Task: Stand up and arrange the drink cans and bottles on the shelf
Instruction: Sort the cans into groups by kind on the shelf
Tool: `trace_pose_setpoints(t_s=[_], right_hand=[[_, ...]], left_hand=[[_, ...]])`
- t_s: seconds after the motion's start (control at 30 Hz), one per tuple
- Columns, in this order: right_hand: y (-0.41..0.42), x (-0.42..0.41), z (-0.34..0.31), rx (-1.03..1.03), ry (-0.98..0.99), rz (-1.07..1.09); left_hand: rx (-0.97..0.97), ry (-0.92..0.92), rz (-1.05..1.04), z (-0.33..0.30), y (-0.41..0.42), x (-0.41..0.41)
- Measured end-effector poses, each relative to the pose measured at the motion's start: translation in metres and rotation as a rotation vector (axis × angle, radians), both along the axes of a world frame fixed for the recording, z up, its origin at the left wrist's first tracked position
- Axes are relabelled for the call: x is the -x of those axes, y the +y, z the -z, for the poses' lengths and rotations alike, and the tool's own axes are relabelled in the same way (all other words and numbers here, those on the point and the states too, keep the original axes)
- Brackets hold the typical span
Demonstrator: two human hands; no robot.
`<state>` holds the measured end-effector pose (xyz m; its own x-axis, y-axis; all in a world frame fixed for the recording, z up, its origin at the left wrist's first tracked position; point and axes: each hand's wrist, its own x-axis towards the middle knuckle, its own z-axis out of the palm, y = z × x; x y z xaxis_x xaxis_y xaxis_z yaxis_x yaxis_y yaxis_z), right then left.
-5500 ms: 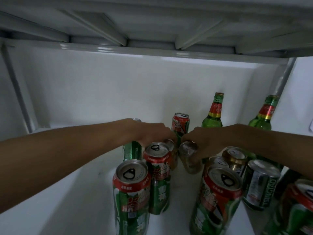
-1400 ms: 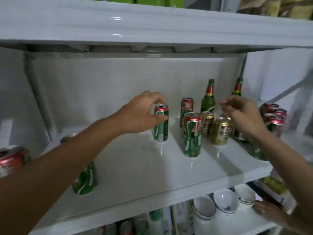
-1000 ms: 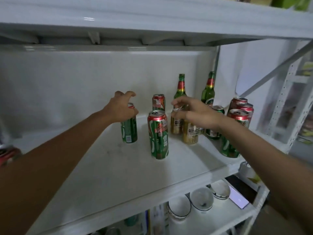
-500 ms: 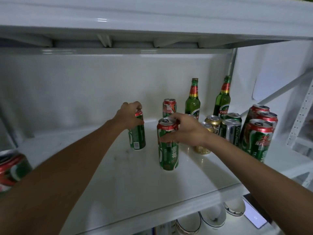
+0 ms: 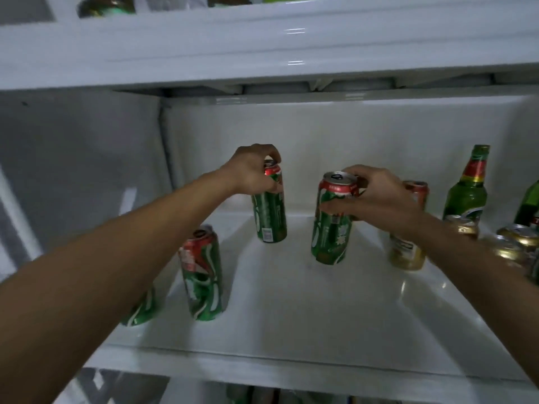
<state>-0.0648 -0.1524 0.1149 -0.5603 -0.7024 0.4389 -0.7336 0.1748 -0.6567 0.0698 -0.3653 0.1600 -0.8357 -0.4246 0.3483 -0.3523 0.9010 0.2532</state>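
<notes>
A tall green aluminium can with a red top band (image 5: pixel 269 212) is being gripped around its upper rim by the left hand (image 5: pixel 254 170), fingers curled over the lid, while it is standing upright towards the back of the glossy white shelf board (image 5: pixel 306 316). A second green-and-red aluminium can (image 5: pixel 332 228), upright just to its right and apart from it, is being clasped at the top and upper side by the right hand (image 5: pixel 376 196). Nearer the front left, a third upright green-and-red can (image 5: pixel 201 272) is being left untouched, and a fourth green can (image 5: pixel 141 309) is being largely hidden by the left forearm. A gold-coloured can (image 5: pixel 407 253) is being partly covered by the right wrist. At the far right, a green glass bottle with a red-and-gold neck label (image 5: pixel 468 186) is being shown upright behind several gold-topped cans (image 5: pixel 507 246).
</notes>
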Motion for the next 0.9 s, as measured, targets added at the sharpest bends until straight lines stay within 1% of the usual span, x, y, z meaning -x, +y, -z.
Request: trace_pose_setpoints(t_s=[0.13,0.27,0.37,0.43,0.57,0.77,0.9], right_hand=[[-0.057,-0.036,-0.002,0.066,-0.029,-0.062],[-0.114,-0.070,-0.006,0.036,-0.040,-0.113],[-0.154,-0.092,-0.007,-0.014,-0.039,-0.123],[-0.177,-0.105,-0.008,-0.063,-0.074,-0.142],[-0.209,-0.122,-0.002,-0.175,-0.124,-0.194],[-0.232,-0.123,0.011,-0.303,-0.149,-0.231],[-0.237,-0.122,0.020,-0.362,-0.100,-0.231]], left_hand=[[0.024,-0.011,-0.119,-0.007,-0.039,-0.060],[-0.009,-0.010,-0.175,-0.011,-0.079,-0.111],[-0.033,-0.048,-0.209,-0.007,-0.105,-0.133],[-0.069,-0.080,-0.220,-0.003,-0.117,-0.143],[-0.271,-0.107,-0.232,0.005,-0.130,-0.157],[-0.373,-0.169,-0.254,0.023,-0.140,-0.160],[-0.416,-0.200,-0.256,0.034,-0.149,-0.157]])
